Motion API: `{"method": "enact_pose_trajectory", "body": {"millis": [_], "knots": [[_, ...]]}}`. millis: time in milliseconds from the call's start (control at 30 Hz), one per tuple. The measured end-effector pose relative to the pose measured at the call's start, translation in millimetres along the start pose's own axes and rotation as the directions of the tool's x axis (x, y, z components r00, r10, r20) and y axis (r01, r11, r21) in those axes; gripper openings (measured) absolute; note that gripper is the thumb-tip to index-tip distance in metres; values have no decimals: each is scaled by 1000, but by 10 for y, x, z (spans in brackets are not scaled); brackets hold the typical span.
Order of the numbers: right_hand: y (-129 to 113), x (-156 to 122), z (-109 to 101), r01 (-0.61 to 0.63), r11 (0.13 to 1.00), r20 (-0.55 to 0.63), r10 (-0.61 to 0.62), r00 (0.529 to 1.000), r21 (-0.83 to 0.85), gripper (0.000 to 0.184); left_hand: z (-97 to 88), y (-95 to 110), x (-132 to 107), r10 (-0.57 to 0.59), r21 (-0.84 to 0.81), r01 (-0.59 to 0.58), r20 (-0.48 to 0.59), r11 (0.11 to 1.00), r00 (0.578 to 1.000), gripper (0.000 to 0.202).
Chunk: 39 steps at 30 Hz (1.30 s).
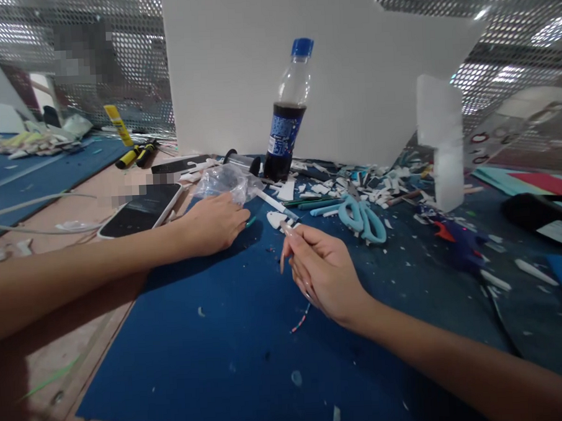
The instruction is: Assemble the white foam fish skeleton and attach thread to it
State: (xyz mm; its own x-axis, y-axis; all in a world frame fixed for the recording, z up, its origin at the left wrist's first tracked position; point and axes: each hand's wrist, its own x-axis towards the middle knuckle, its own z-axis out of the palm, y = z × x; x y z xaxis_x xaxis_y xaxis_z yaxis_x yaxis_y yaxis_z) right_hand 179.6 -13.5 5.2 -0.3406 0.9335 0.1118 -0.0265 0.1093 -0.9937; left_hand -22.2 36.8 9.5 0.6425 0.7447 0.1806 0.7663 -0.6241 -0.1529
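My left hand (216, 224) rests low over the blue mat (213, 356), its fingers curled at the edge of a crumpled clear plastic bag (228, 180). A small green tip shows by its fingers; what they grip is hidden. My right hand (324, 272) is raised over the mat with thumb and forefinger pinched together, and whatever is between them is too small to make out. Below it, a thin strand with pink and blue segments (301, 321) shows; I cannot tell whether the hand holds it. Just beyond the right thumb lies a small white piece (276, 220).
Light-blue scissors (363, 219) lie among white scraps. Behind stands a blue-capped bottle of dark drink (284, 126) before a white board (228, 70). A phone (144, 209) lies left; a glue gun (462, 243) with its cord lies right, near an upright white foam piece (446, 147).
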Motion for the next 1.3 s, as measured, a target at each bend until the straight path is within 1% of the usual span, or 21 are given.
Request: {"method": "enact_pose_trajectory", "body": {"millis": [67, 133, 233, 433, 467, 533, 600, 633, 667, 700, 733, 767, 800, 833, 867, 900, 933, 967, 1033, 1167, 1300], "knots": [[-7, 0, -2, 6, 1000, 1, -6, 1000, -13, 36, 19, -19, 2, 62, -5, -62, -10, 998, 998, 23], [-17, -1, -1, 6, 1000, 1, -6, 1000, -19, 37, 36, -42, 3, 131, 33, -130, -16, 991, 991, 19], [-26, -3, 3, 1, 1000, -6, -1, 1000, -18, 36, 46, -60, 1, 211, 103, -212, 25, 972, 977, 15], [-12, -4, 13, -12, 1000, -18, 12, 1000, -1, 35, 13, -66, 23, 254, 48, -258, 72, 965, 964, 16], [-9, -3, 15, -17, 1000, -22, 18, 1000, 9, 35, -5, -72, 30, 241, 32, -244, 82, 969, 967, 16], [-4, 0, 17, -25, 999, -31, 26, 999, 28, 34, -57, -79, 42, 157, -18, -156, 63, 988, 986, 16], [2, 3, 16, -18, 999, -30, 19, 999, 30, 34, -127, -61, 46, 16, -143, -18, -17, 990, 1000, 16], [4, 2, 15, -12, 1000, -26, 12, 1000, 24, 34, -165, -34, 43, -57, -246, 40, -63, 968, 996, 16], [5, -1, 14, -3, 1000, -25, 4, 1000, 19, 34, -200, 8, 36, -125, -375, 80, -97, 924, 987, 16], [5, -7, 12, 4, 1000, -29, -4, 1000, 15, 34, -231, 66, 25, -176, -517, 100, -100, 850, 979, 17], [4, -16, 10, 14, 1000, -37, -14, 999, 11, 33, -255, 136, 8, -230, -665, 122, -76, 737, 970, 18], [2, -30, 8, 27, 1000, -47, -27, 999, 4, 33, -269, 217, -13, -271, -800, 145, -22, 582, 962, 20], [-1, -46, 4, 45, 999, -55, -46, 997, -9, 32, -273, 302, -38, -290, -903, 193, 81, 384, 954, 23], [-4, -66, 0, 68, 997, -54, -70, 996, -33, 32, -266, 385, -65, -282, -953, 239, 181, 184, 942, 23], [-8, -86, -6, 95, 993, -43, -98, 994, -68, 32, -252, 462, -93, -271, -967, 255, 239, 24, 932, 24], [-11, -106, -13, 122, 986, -22, -125, 992, -112, 33, -231, 526, -119, -256, -962, 259, 274, -90, 927, 24], [-15, -124, -20, 147, 976, 2, -149, 989, -159, 33, -207, 577, -142, -252, -945, 278, 315, -170, 915, 24], [-20, -138, -28, 170, 964, 30, -168, 985, -206, 34, -182, 611, -161, -243, -934, 284, 334, -218, 911, 24], [-30, -155, -40, 213, 935, 73, -201, 977, -283, 33, -142, 638, -185, -222, -919, 293, 353, -264, 909, 25], [-59, -146, -44, 276, 887, 99, -258, 961, -370, 32, -113, 603, -193, -176, -904, 285, 352, -320, 919, 25], [-93, -132, -27, 317, 844, 140, -285, 948, -432, 31, -110, 574, -199, -149, -893, 294, 359, -340, 921, 25]]}}
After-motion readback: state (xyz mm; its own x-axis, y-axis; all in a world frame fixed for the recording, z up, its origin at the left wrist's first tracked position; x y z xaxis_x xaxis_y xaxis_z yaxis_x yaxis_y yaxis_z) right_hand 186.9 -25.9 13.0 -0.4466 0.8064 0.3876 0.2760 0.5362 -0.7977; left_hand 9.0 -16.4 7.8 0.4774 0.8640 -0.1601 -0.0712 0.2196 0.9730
